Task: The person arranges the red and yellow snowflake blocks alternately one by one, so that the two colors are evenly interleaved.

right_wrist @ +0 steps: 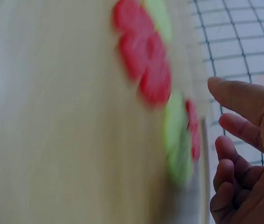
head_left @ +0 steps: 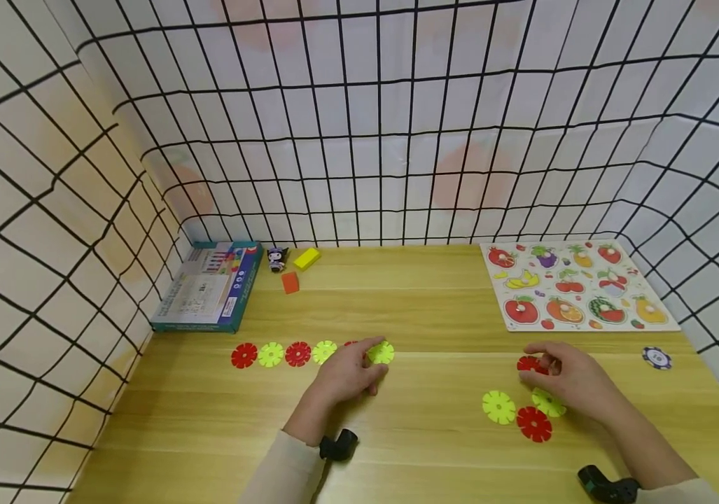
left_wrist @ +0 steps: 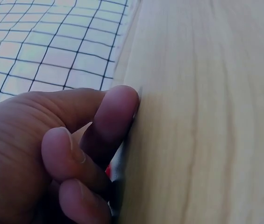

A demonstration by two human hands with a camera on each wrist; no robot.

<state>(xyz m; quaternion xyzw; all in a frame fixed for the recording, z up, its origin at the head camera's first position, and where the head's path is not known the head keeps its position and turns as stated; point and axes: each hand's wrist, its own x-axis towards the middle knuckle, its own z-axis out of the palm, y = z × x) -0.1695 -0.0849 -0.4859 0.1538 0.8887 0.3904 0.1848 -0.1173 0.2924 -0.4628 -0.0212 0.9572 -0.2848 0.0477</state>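
A row of notched plastic discs, alternating red and yellow-green, crosses the table's left half, beginning with a red disc (head_left: pixel 244 355). At its right end, my left hand (head_left: pixel 345 369) rests with its index fingertip on a yellow-green disc (head_left: pixel 383 352) and partly covers the red one beside it. My right hand (head_left: pixel 576 378) is over a loose cluster, thumb and index finger apart around a red disc (head_left: pixel 528 363). Near it lie two yellow-green discs, one to the left (head_left: pixel 499 407), and another red disc (head_left: pixel 533 423). In the right wrist view, the discs are blurred.
A fruit picture board (head_left: pixel 580 287) lies at the back right, with a poker chip (head_left: pixel 657 358) in front. At the back left are a flat box (head_left: pixel 211 287), a small figurine (head_left: pixel 277 259), a yellow block (head_left: pixel 306 258) and an orange block (head_left: pixel 290 283). Black wire mesh (head_left: pixel 378 140) encloses the table.
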